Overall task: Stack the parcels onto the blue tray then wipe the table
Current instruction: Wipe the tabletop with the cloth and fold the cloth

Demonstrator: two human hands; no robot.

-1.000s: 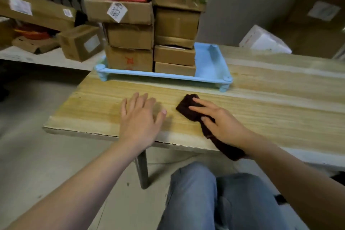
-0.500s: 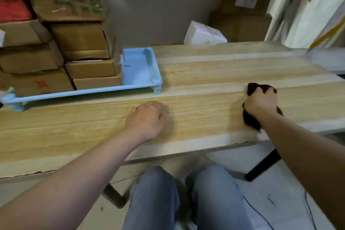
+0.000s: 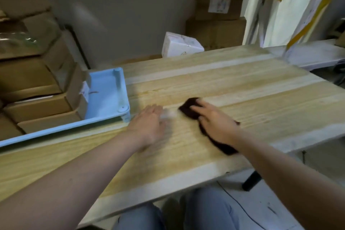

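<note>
Brown cardboard parcels (image 3: pixel 37 87) stand stacked on the blue tray (image 3: pixel 110 91) at the left of the wooden table (image 3: pixel 233 87). My right hand (image 3: pixel 214 121) presses flat on a dark brown cloth (image 3: pixel 188 110) on the tabletop, right of the tray's corner; part of the cloth trails out under my wrist (image 3: pixel 224 147). My left hand (image 3: pixel 149 125) rests palm down on the wood just left of the cloth, fingers loosely curled and blurred, holding nothing.
A white box (image 3: pixel 179 45) sits behind the table's far edge. More cardboard boxes (image 3: pixel 218 17) stand against the back wall. A white shelf (image 3: pixel 313 52) runs at the far right. My knees (image 3: pixel 186 211) are under the table's near edge.
My right hand has slid the cloth leftward across the table, from the right end back toward my left hand. The view has turned further right, so less of the parcel stack shows.
</note>
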